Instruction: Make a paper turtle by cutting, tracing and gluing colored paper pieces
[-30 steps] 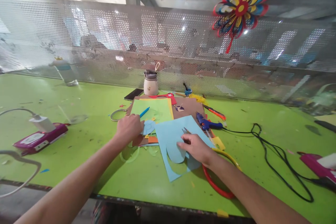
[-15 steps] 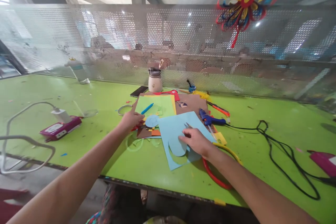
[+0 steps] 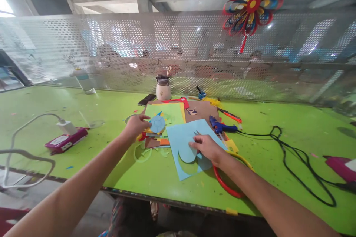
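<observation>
My left hand [image 3: 138, 125] pinches the edge of a pale blue paper disc [image 3: 157, 123], which has small yellow and blue pieces round its rim. The disc is tilted up over the green sheet [image 3: 175, 111]. My right hand [image 3: 206, 147] has its thumb and fingers closed on a light blue paper sheet [image 3: 178, 133]. A rounded tongue is partly cut out near the sheet's lower edge. Pointed metal tips [image 3: 197, 132], like scissors, stick out beyond the right fingers; the rest is hidden. Orange and brown scraps [image 3: 164, 142] lie between my hands.
A blue glue gun [image 3: 222, 126] with a black cable lies right of the sheet. A red and yellow ring [image 3: 222, 185] is under my right forearm. A white jar [image 3: 163, 89] and a phone [image 3: 147, 99] stand behind. A purple power strip [image 3: 66, 140] is left. A perforated screen [image 3: 183, 52] bounds the table.
My left hand has taken hold of the pale blue disc and tilted it up, now covering the blue pen. The right hand and sheet stay nearly still. The view has shifted slightly.
</observation>
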Demonstrator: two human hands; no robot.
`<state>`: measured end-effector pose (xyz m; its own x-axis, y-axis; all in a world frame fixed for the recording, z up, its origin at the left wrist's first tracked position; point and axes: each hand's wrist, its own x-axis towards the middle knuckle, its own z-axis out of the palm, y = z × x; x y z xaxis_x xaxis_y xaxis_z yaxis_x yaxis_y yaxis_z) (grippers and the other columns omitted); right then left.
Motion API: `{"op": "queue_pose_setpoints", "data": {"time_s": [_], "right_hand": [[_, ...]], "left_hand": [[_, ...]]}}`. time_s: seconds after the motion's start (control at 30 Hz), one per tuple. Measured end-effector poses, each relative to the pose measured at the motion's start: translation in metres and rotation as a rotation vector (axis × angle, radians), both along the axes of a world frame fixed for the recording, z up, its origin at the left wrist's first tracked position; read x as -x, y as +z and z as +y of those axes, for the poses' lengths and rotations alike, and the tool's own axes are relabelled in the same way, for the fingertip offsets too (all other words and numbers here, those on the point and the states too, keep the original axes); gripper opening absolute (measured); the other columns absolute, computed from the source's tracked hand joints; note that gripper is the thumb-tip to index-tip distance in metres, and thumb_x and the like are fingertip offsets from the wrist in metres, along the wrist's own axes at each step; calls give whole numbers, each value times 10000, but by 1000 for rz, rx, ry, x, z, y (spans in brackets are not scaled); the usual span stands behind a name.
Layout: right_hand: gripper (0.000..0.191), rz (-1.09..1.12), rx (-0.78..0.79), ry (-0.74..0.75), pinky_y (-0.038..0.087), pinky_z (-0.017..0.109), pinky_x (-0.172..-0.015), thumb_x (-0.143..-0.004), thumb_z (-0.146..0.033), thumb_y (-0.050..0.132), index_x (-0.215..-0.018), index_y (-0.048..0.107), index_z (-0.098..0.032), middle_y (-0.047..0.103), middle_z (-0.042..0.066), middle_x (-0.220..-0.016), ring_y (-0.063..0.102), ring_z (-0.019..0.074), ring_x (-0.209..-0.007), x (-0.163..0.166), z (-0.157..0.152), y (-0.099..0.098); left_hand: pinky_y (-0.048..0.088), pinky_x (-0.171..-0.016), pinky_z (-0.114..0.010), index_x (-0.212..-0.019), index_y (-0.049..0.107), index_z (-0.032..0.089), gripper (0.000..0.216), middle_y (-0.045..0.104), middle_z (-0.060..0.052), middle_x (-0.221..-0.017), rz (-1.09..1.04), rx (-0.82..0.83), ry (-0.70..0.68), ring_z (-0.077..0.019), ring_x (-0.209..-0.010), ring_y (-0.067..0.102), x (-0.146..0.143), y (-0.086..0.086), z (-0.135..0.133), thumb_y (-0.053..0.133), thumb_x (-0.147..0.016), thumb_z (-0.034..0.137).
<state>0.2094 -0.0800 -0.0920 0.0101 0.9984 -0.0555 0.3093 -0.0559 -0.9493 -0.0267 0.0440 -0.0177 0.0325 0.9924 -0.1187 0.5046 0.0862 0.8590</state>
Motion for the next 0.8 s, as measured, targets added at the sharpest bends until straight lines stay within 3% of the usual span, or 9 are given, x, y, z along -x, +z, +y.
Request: {"op": "queue_pose_setpoints", "data": {"time_s": [0.07, 0.17, 0.27, 0.37, 0.5, 0.63, 0.8], "right_hand": [[212, 61, 3, -4, 552, 340, -697, -908, -285, 570, -1054, 605, -135, 648, 46, -1001, 645, 166, -810, 0, 0, 1], [176, 170, -1, -19, 543, 304, -646, -905, -277, 574, -990, 614, -129, 649, 27, -923, 635, 141, -736, -1, -3, 7], [145, 300, -53, -49, 502, 252, -573, -883, -265, 600, -844, 614, -126, 616, -14, -762, 583, 102, -616, -4, -9, 23], [168, 424, -161, -81, 477, 241, -593, -829, -314, 642, -791, 620, -152, 595, -23, -719, 565, 100, -628, -5, -15, 44], [213, 470, -272, -159, 473, 270, -608, -751, -370, 696, -819, 640, -176, 613, -11, -714, 569, 121, -627, 0, -18, 64], [228, 417, -367, -305, 442, 247, -549, -710, -354, 735, -794, 619, -177, 589, -31, -662, 522, 98, -544, 2, -16, 68], [281, 323, -397, -424, 402, 220, -461, -667, -359, 767, -757, 571, -179, 571, -44, -628, 474, 81, -474, -1, -12, 66]], "left_hand": [[537, -732, -365, -1072, 601, 141, 257, 642, -61, -1039, -80, -49, 28, -185, -857, 631, 12, 10, -5, 595, -864, 292], [506, -617, -267, -891, 665, 128, 271, 659, 5, -655, -244, -113, 72, -160, -633, 627, 23, 21, -16, 747, -636, 170], [507, -620, -252, -811, 682, 128, 290, 693, -23, -680, -432, -108, 34, -146, -637, 630, 16, 20, -32, 767, -544, 201], [520, -639, -279, -799, 700, 113, 346, 706, -55, -689, -569, -50, -57, -158, -636, 639, -8, 10, -49, 796, -483, 215], [523, -683, -275, -850, 723, 119, 347, 721, -67, -765, -688, -15, -210, -155, -681, 642, -45, 0, -66, 794, -554, 284], [514, -644, -267, -856, 726, 124, 309, 708, -46, -714, -725, 15, -331, -141, -614, 616, -69, -4, -74, 776, -612, 307], [493, -606, -237, -868, 718, 148, 274, 701, -18, -687, -704, 66, -365, -135, -595, 618, -76, -6, -78, 757, -639, 295]]}}
